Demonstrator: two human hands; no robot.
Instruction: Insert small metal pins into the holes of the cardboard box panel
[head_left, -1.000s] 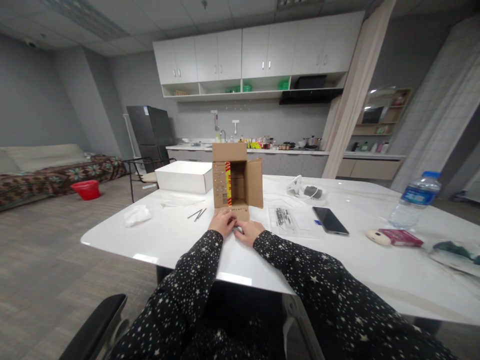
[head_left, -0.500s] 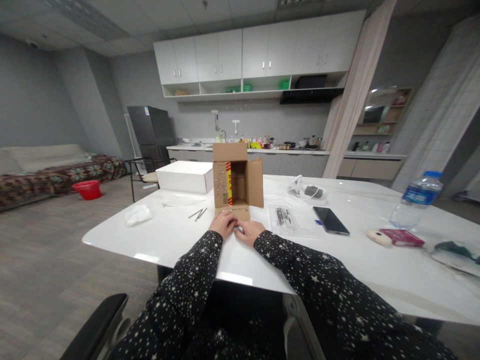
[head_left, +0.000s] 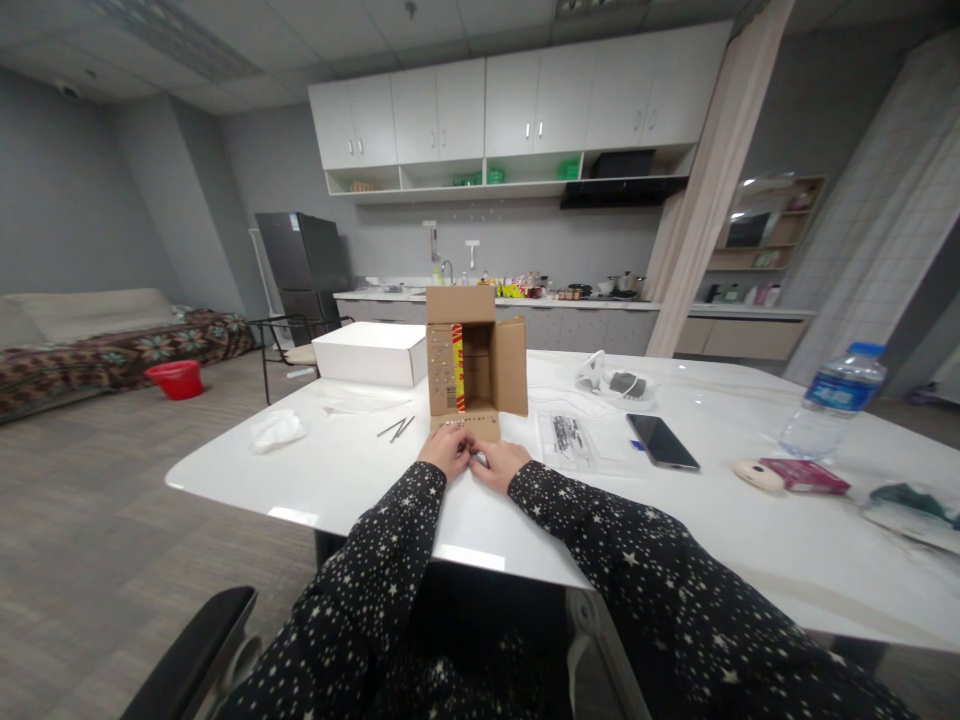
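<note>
A cardboard box point(head_left: 477, 366) lies on its side, its mouth facing me and its flaps folded out. Many tiny pieces dot the left flap point(head_left: 442, 372), which has a yellow and red strip, and a row of them runs along the lower flap. At that lower flap's near edge, my left hand point(head_left: 448, 450) is closed, fingers drawn together. My right hand point(head_left: 499, 464) meets it from the right, thumb and fingers pinched. Whatever lies between the fingertips is too small and hidden to make out. A clear plastic bag point(head_left: 568, 440) with small dark pieces lies right of the box.
Left are a white box point(head_left: 369, 354), thin metal rods point(head_left: 397, 428) and a crumpled tissue point(head_left: 277, 430). To the right are a phone point(head_left: 661, 441), a water bottle point(head_left: 834, 395), a maroon packet point(head_left: 808, 475) and white goggles-like gear with a cable point(head_left: 615, 382). The white table's edge point(head_left: 480, 557) is near me.
</note>
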